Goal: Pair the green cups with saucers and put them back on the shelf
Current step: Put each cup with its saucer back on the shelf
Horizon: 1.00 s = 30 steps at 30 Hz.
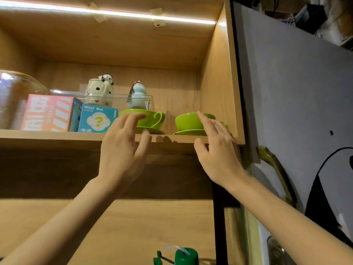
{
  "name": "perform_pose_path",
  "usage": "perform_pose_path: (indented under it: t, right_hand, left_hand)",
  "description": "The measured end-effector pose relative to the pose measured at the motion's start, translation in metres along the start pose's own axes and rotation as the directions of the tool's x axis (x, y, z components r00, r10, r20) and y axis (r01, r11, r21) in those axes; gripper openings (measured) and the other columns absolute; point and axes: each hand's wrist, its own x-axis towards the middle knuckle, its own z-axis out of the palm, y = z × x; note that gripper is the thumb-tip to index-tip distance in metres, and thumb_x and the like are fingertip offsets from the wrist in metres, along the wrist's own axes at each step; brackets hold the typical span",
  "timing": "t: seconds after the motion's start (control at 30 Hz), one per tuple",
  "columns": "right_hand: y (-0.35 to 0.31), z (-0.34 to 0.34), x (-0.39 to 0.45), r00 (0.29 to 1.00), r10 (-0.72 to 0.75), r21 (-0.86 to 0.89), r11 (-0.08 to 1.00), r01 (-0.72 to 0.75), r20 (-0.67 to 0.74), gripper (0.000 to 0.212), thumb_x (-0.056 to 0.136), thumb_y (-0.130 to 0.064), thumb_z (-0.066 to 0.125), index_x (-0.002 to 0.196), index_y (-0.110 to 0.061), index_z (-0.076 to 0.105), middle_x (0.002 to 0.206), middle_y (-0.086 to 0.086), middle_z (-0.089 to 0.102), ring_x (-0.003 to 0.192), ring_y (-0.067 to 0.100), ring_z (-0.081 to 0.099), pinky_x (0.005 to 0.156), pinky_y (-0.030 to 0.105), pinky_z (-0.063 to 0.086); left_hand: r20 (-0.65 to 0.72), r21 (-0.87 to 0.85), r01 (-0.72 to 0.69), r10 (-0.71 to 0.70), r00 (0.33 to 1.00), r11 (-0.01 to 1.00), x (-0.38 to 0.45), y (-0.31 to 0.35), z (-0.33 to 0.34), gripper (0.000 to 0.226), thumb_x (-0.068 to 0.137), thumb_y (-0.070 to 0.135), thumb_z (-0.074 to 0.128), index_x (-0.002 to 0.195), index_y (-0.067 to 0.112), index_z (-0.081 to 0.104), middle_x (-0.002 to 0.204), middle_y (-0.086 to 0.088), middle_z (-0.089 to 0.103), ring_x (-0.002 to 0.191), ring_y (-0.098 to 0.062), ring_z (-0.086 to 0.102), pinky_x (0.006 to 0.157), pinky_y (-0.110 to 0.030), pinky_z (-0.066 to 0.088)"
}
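Note:
Two green cups stand on green saucers on the wooden shelf. The left cup has its handle turned right and sits on its saucer. The right cup rests on its saucer near the cabinet's right wall. My left hand is raised in front of the left cup, fingers spread, its fingertips at the cup's rim. My right hand is spread in front of the right cup, covering its right side. Neither hand grips anything.
Left of the cups are a blue "Blind Box" carton and a pink box. Behind stand a spotted teapot, a pale blue figurine and a clear tray. A glass dome is far left. A green bottle top shows below.

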Motion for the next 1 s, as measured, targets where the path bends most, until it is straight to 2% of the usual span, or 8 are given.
perform_pose_path:
  t: [0.07,0.13,0.2,0.27,0.43,0.67,0.8,1.0]
  right_hand:
    - [-0.014,0.016,-0.001,0.998,-0.058,-0.045,0.997,0.06,0.037,0.062,0.087,-0.032,0.032,0.147,-0.023,0.015,0.155,-0.004,0.023,0.143,0.01,0.013,0.114,0.024,0.001]
    - [-0.027,0.033,-0.003,0.993,-0.083,-0.073,0.993,0.09,0.084,0.065,0.09,-0.036,0.03,0.147,-0.027,-0.001,0.158,-0.008,0.001,0.145,0.007,-0.006,0.115,0.028,-0.011]
    - [-0.038,0.048,-0.006,0.984,-0.097,-0.11,0.987,0.114,0.152,0.065,0.093,-0.04,0.026,0.143,-0.03,-0.014,0.157,-0.01,-0.013,0.142,0.005,-0.018,0.114,0.032,-0.018]
    - [-0.049,0.061,-0.006,0.967,-0.111,-0.122,0.982,0.142,0.227,0.065,0.094,-0.043,0.025,0.142,-0.031,-0.018,0.156,-0.009,-0.016,0.142,0.006,-0.018,0.111,0.033,-0.022]
    - [-0.061,0.075,0.001,0.953,-0.076,-0.164,0.978,0.129,0.294,0.064,0.095,-0.046,0.022,0.145,-0.026,-0.012,0.158,-0.002,-0.012,0.144,0.01,-0.011,0.109,0.038,-0.025]
    - [-0.055,0.069,0.003,0.952,-0.054,-0.195,0.974,0.116,0.3,0.063,0.095,-0.044,0.021,0.146,-0.023,-0.009,0.158,-0.006,-0.005,0.144,0.007,-0.01,0.109,0.04,-0.024]
    - [-0.05,0.065,0.006,0.946,-0.051,-0.207,0.971,0.122,0.319,0.06,0.096,-0.044,0.018,0.147,-0.023,-0.007,0.159,-0.007,-0.003,0.144,0.007,-0.009,0.111,0.042,-0.022]
    - [-0.044,0.064,0.01,0.945,-0.028,-0.23,0.967,0.108,0.325,0.059,0.095,-0.046,0.015,0.146,-0.026,-0.007,0.159,-0.007,0.002,0.145,0.007,-0.008,0.111,0.043,-0.021]
  left_hand:
    - [0.059,0.174,0.03,-0.041,0.997,0.984,0.001,-0.025,-0.007,0.064,0.08,0.045,0.027,0.132,0.012,0.04,0.138,-0.012,0.045,0.122,-0.023,0.044,0.097,-0.033,0.036]
    - [0.196,0.329,0.005,-0.073,0.978,0.944,0.0,-0.046,-0.009,0.081,0.075,0.055,0.02,0.144,0.012,0.021,0.153,-0.011,0.024,0.139,-0.026,0.025,0.113,-0.038,0.019]
    - [0.304,0.381,0.003,-0.128,0.944,0.925,0.0,-0.062,-0.009,0.092,0.068,0.061,0.01,0.147,0.013,0.004,0.158,-0.009,0.005,0.145,-0.02,0.005,0.115,-0.033,-0.001]
    - [0.357,0.401,0.002,-0.159,0.92,0.916,0.003,-0.072,-0.009,0.096,0.064,0.063,0.005,0.146,0.014,-0.001,0.158,-0.006,0.0,0.145,-0.016,-0.002,0.114,-0.033,-0.007]
    - [0.39,0.415,-0.026,-0.152,0.908,0.909,0.008,-0.076,-0.01,0.098,0.061,0.065,0.001,0.146,0.017,0.011,0.157,-0.002,0.012,0.145,-0.015,0.003,0.115,-0.038,-0.007]
    - [0.288,0.309,0.044,-0.138,0.948,0.95,0.003,-0.074,-0.008,0.09,0.071,0.069,0.008,0.14,0.017,0.031,0.15,-0.004,0.035,0.142,-0.016,0.02,0.117,-0.041,-0.001]
    - [0.274,0.269,0.06,-0.136,0.952,0.961,0.0,-0.071,-0.005,0.1,0.066,0.08,0.002,0.141,0.019,0.027,0.152,-0.001,0.03,0.143,-0.012,0.017,0.117,-0.04,-0.002]
    - [0.267,0.268,0.061,-0.135,0.954,0.961,-0.001,-0.061,-0.003,0.1,0.066,0.079,-0.003,0.143,0.02,0.023,0.153,0.0,0.027,0.143,-0.012,0.017,0.116,-0.036,-0.003]
